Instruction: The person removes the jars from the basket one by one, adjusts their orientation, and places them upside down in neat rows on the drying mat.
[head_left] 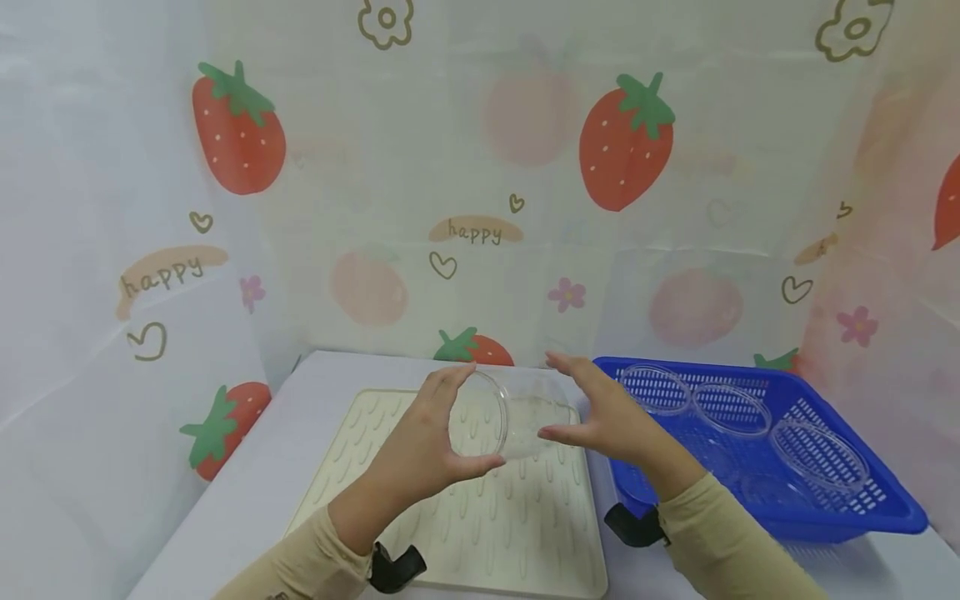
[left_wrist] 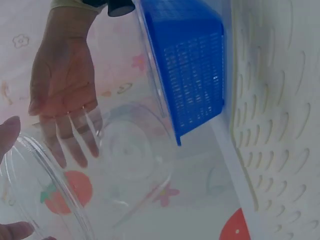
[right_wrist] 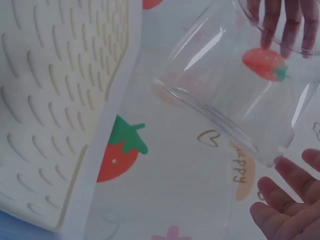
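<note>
A clear cylindrical container (head_left: 531, 421) is held on its side above the ribbed cream mat (head_left: 487, 517). My left hand (head_left: 431, 437) grips it at the open rim, thumb below and fingers above. At the other end my right hand (head_left: 618, 417) has its fingers and thumb spread around the base. The right wrist view shows a fingertip right at the edge of the container (right_wrist: 220, 75), the fingers nearly straight. Through the clear wall, the left wrist view shows the round base and the right palm (left_wrist: 67, 85).
A blue slotted basket (head_left: 757, 521) stands to the right of the mat, with several clear round containers (head_left: 731, 408) in it. The white table (head_left: 232, 483) ends at a hanging cloth (head_left: 480, 125) printed with strawberries, behind and at both sides.
</note>
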